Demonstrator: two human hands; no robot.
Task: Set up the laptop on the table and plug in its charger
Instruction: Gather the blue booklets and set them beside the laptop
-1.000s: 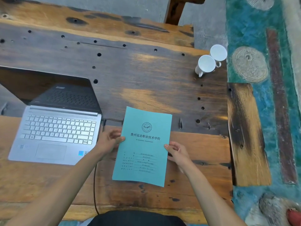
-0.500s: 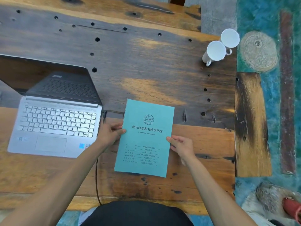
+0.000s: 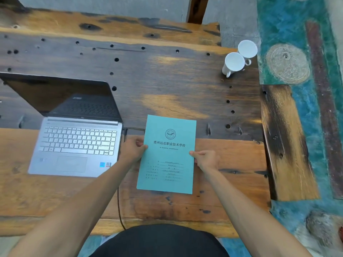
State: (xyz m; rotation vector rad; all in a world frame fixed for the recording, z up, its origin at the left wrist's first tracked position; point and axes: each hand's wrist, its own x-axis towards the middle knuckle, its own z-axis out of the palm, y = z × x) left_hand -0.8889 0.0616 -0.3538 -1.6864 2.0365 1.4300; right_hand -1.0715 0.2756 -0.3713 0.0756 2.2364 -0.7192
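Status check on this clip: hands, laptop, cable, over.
Left hand and right hand pinch teal booklet edges. Laptop open, screen dark. Black cable at its right side. Nothing blocking.

Bare forearms, no sleeves reaching the wrists. No rings, watch or bands on left hand [image 3: 132, 150] or right hand [image 3: 206, 160]. Dark black garment [image 3: 157, 242] at bottom edge.

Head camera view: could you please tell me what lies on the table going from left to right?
laptop → left hand → teal booklet → right hand → nearer white cup → farther white cup
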